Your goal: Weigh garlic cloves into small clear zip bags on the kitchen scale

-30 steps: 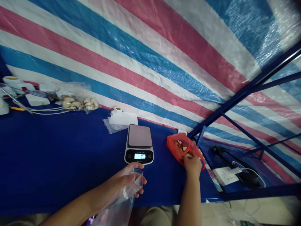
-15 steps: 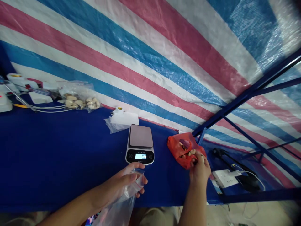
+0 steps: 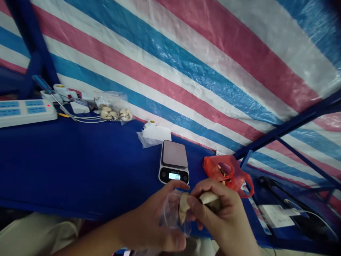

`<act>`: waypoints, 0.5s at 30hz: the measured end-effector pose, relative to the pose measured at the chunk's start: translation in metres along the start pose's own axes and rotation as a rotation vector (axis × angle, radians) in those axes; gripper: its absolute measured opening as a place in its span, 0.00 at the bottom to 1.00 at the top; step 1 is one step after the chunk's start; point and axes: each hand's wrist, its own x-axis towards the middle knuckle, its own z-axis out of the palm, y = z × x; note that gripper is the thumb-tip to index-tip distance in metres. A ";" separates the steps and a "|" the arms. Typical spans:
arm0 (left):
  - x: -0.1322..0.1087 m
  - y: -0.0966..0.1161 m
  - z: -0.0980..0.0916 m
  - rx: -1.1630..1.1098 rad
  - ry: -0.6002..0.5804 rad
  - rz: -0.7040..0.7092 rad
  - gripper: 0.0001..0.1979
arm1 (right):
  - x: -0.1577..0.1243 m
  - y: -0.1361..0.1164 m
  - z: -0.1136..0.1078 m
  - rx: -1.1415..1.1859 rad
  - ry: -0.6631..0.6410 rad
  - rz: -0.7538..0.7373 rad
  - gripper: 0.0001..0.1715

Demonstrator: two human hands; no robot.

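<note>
My left hand (image 3: pixel 157 220) is closed on a small clear plastic bag (image 3: pixel 173 211), holding its mouth up near the table's front edge. My right hand (image 3: pixel 221 220) is closed on several pale, shell-like pieces (image 3: pixel 206 198) and presses one of them into the bag's mouth. Just behind the hands stands a small digital scale (image 3: pixel 174 163) with a bare pan and a lit display. To its right lies a red plastic bag (image 3: pixel 227 172) with more of the same pieces inside.
A white power strip (image 3: pixel 25 112) lies at the far left on the blue table (image 3: pixel 80 163), beside cables and clear bags of pale pieces (image 3: pixel 114 112). Folded clear bags (image 3: pixel 153 135) lie behind the scale. Another white socket block (image 3: pixel 275 215) with cables sits at the right, under blue frame bars.
My right hand left the red bag with pieces in it and came to the clear bag. My left hand lifted the bag's mouth. The view swung to the left.
</note>
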 end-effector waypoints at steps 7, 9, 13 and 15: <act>-0.009 -0.002 -0.014 0.049 0.043 -0.031 0.42 | -0.002 0.001 0.004 -0.179 0.070 -0.084 0.13; -0.008 -0.004 -0.016 0.018 0.023 -0.025 0.41 | 0.000 0.001 0.006 -0.210 0.089 -0.133 0.12; -0.002 -0.004 -0.013 -0.117 -0.053 0.000 0.33 | 0.002 -0.001 0.011 -0.353 -0.033 -0.195 0.10; -0.001 -0.004 -0.011 -0.132 -0.106 -0.012 0.28 | 0.002 -0.004 0.011 -0.444 -0.084 -0.184 0.09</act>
